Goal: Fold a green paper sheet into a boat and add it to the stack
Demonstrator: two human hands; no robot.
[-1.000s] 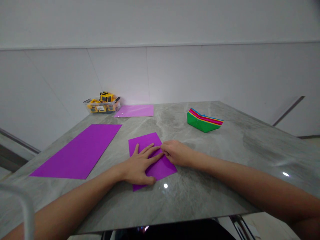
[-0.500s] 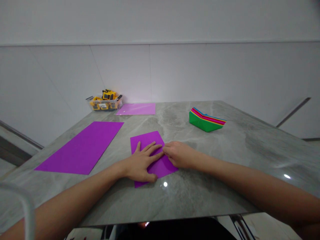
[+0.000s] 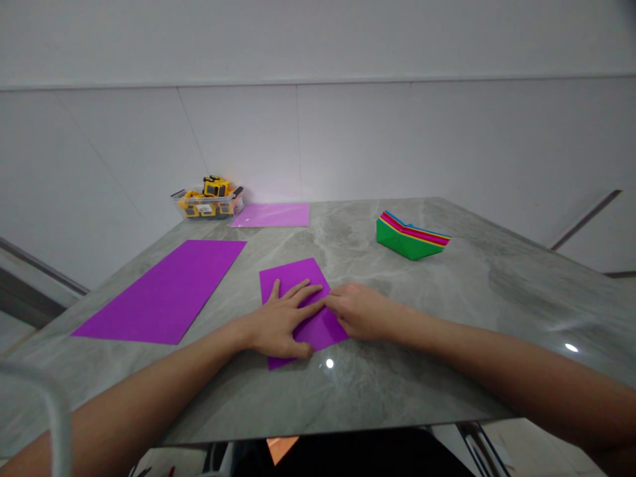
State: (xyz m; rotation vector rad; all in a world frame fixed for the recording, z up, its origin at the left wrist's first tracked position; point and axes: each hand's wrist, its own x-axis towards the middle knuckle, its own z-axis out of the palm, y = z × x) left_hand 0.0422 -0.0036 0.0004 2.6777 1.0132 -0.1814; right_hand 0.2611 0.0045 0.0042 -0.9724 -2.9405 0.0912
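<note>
A folded sheet of purple paper (image 3: 298,270) lies on the grey marbled table in front of me. My left hand (image 3: 283,324) rests flat across it with the fingers spread, pressing it down. At the paper's right edge my right hand (image 3: 360,311) is curled, its fingertips bunched against the edge close to my left index fingertip. Whether those fingers pinch the edge or only press on it is hidden.
A larger purple sheet (image 3: 169,291) lies to the left. Pink sheets (image 3: 273,215) and a clear box (image 3: 206,207) of yellow toy vehicles (image 3: 217,187) stand at the back. Nested folded paper boats (image 3: 410,240), green outermost, sit at back right. A white curved bar (image 3: 54,411) is at lower left.
My right hand has slid slightly down along the paper's right edge, and that edge has drawn in a little. My left hand stays in place. An orange piece now shows below the table edge.
</note>
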